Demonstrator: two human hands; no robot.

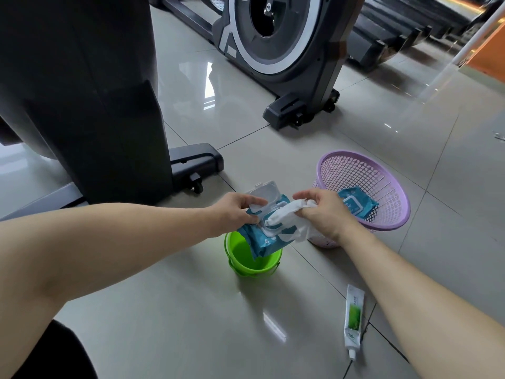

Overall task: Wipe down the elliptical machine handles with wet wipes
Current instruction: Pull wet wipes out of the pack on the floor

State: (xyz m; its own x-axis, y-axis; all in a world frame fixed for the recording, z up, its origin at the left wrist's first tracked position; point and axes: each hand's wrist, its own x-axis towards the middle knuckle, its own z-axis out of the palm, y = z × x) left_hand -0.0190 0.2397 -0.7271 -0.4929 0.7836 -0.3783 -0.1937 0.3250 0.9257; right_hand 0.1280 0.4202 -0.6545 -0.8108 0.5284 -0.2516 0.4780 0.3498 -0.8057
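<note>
My left hand holds a blue pack of wet wipes by its top edge, with the white flip lid standing open. My right hand pinches a white wet wipe that comes out of the pack's opening. The pack hangs above a small green bucket on the tiled floor. The dark body of an elliptical machine rises at the left; its handles are out of view.
A purple mesh basket lies tilted at the right with a second blue wipes pack inside. A white and green tube lies on the floor at the lower right. Another machine with a flywheel stands behind.
</note>
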